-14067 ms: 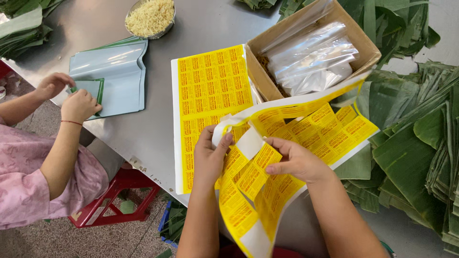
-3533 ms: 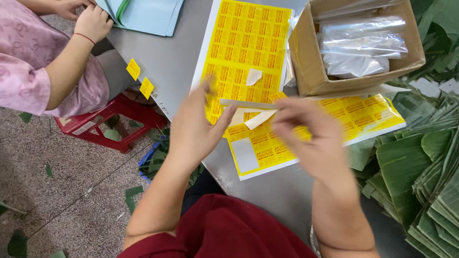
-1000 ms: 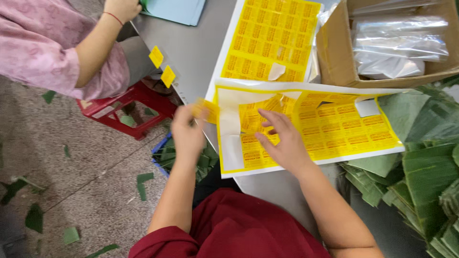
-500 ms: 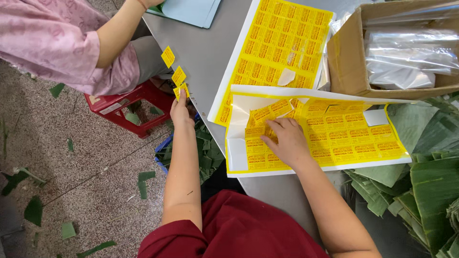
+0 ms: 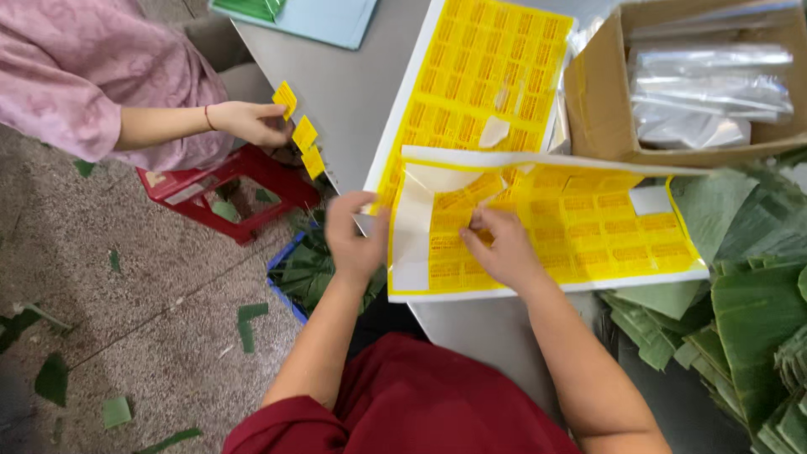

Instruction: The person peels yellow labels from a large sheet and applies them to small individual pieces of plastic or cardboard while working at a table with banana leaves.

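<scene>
A sheet of yellow stickers (image 5: 605, 240) lies on the grey table (image 5: 353, 92) in front of me, with its white backing curled up at the left. My right hand (image 5: 504, 250) rests on it, fingertips pinched at one sticker near the peeled part. My left hand (image 5: 357, 240) hovers at the sheet's left edge by the table's rim, fingers loosely apart and holding nothing. Three loose yellow stickers (image 5: 303, 134) hang in a row along the table's edge. Another person's hand (image 5: 250, 123) touches the top one.
A second sticker sheet (image 5: 487, 76) lies further back. A cardboard box (image 5: 598, 113) holds clear plastic bags (image 5: 706, 84). Green leaves (image 5: 748, 311) pile at the right. A red stool (image 5: 223, 189), a blue crate (image 5: 290, 282) and leaf scraps are on the floor.
My left hand has drawn back from the table's edge to the sheet, leaving a third sticker there. The other person's hand has reached over to the stickers.
</scene>
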